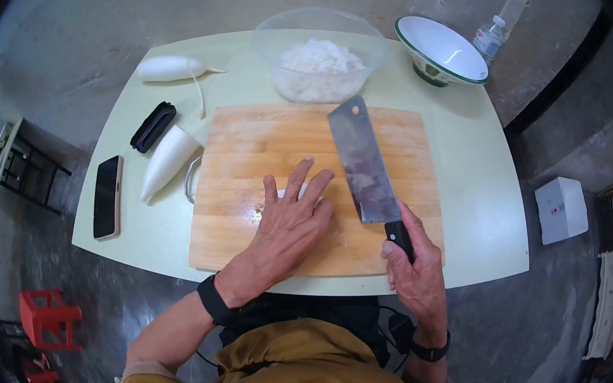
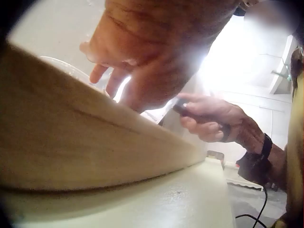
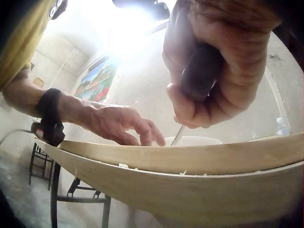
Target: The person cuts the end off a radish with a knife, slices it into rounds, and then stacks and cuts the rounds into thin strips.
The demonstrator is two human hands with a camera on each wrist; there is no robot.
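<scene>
My right hand (image 1: 416,266) grips the black handle of a cleaver (image 1: 366,173), whose broad blade points away from me over the right part of the wooden cutting board (image 1: 240,142). In the right wrist view, the fingers wrap round the handle (image 3: 202,71). My left hand (image 1: 288,227) rests on the middle of the board, palm down, fingers spread and fairly straight. A white piece (image 1: 293,191) shows between these fingers, mostly hidden under the hand. Beyond the board stands a clear plastic bowl (image 1: 270,59) with shredded white radish (image 1: 318,61) in it.
Left of the board lie a cut white radish (image 1: 169,162), a black case-like object (image 1: 153,127) and a phone (image 1: 107,197). A whole radish (image 1: 171,68) lies at the back left. A green-rimmed bowl (image 1: 441,47) and a water bottle (image 1: 489,38) stand at the back right.
</scene>
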